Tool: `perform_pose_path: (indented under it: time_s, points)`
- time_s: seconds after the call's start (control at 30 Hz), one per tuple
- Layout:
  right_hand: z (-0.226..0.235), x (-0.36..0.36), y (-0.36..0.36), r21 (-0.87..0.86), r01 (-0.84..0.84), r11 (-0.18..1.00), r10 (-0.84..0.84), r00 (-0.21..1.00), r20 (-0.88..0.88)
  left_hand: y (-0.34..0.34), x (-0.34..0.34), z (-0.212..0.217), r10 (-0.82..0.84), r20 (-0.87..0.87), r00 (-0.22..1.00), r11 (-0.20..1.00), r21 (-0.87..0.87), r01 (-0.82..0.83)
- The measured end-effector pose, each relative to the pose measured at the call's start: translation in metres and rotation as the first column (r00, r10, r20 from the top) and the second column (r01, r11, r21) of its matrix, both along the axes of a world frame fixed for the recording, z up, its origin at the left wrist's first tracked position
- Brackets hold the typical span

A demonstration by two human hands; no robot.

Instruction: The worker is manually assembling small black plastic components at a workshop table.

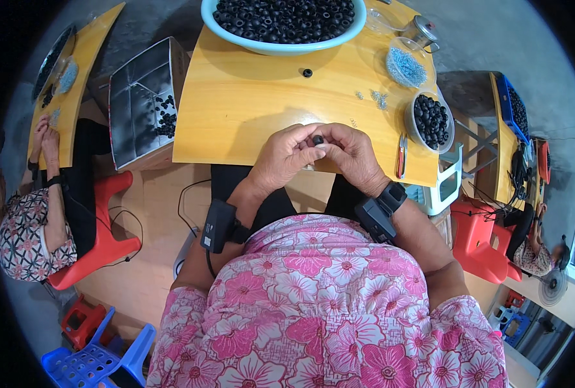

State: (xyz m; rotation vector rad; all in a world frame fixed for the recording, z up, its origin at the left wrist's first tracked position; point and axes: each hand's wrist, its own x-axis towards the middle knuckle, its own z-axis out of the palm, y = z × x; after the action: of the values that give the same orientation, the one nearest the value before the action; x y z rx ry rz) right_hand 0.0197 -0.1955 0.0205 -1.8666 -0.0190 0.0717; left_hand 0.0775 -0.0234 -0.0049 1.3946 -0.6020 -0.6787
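Note:
Over the near edge of the yellow table, my left hand and my right hand meet with fingertips together. Pinched between them is a small black ring-shaped part; its underside is hidden by my thumbs. Another black ring lies alone farther up the tabletop. A light blue basin heaped with such rings stands at the far edge. To the right of my right hand are a clear tub of black parts and a small red-handled tool.
A clear tub of tiny pale blue pieces sits at the right, with a few loose pieces beside it. Behind it stands a metal cup. At the left, a lined box holds scattered black rings. Co-workers sit at both sides.

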Motion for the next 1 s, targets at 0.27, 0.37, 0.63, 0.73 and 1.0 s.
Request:
perform_pose_path:
  time_s: [0.27,0.37,0.63,0.73,1.0]
  points:
    - [-0.014,0.001,-0.002,0.117,0.029,0.993,-0.024,0.999,-0.042,-0.003,0.001,-0.009,0.044,-0.021,0.999,0.999,-0.002,-0.044]
    - [-0.009,0.000,-0.005,0.172,0.072,0.982,-0.063,0.996,-0.055,-0.012,0.001,-0.001,0.013,-0.159,0.987,0.999,-0.029,-0.018]
    - [0.035,-0.001,-0.048,-0.159,0.471,0.868,-0.431,0.872,0.231,-0.003,0.001,-0.008,0.050,-0.150,0.987,0.998,-0.033,-0.056]
    - [0.037,-0.008,-0.102,-0.169,0.659,0.733,-0.564,0.728,0.390,-0.003,0.001,-0.006,0.088,-0.076,0.993,0.995,-0.041,-0.091]
    - [0.039,-0.031,-0.179,-0.772,0.561,0.298,-0.569,0.754,0.329,-0.005,0.000,-0.008,0.097,-0.060,0.993,0.995,-0.029,-0.099]
